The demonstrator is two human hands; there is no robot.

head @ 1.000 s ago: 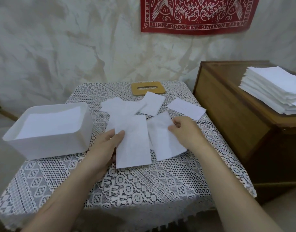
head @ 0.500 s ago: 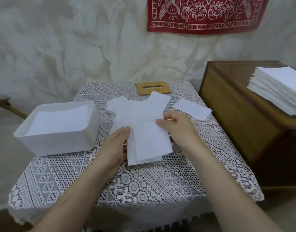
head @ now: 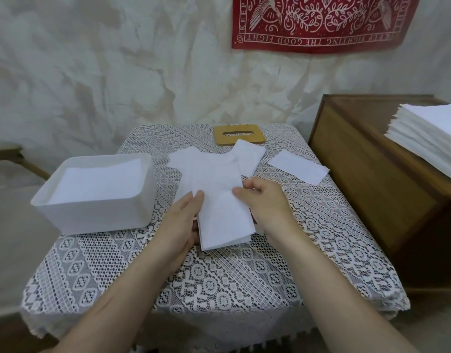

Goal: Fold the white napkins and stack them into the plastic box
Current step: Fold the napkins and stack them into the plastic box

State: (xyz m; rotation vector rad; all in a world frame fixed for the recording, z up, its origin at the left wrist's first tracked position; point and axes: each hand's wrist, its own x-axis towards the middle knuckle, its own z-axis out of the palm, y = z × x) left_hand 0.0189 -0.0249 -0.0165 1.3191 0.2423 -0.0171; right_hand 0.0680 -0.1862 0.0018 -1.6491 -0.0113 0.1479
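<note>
At the middle of the lace-covered table (head: 219, 281), the left hand (head: 183, 220) lies flat, fingers straight, against the left edge of the top folded napkin (head: 224, 220). The right hand (head: 265, 202) pinches its right edge with curled fingers. That napkin is a thin white rectangle lying over other napkins (head: 206, 169) that overlap loosely. Just left stands the translucent plastic box (head: 97, 215), round-cornered, with white sheets inside. A slotted wooden lid (head: 239, 133) lies at the far edge.
</note>
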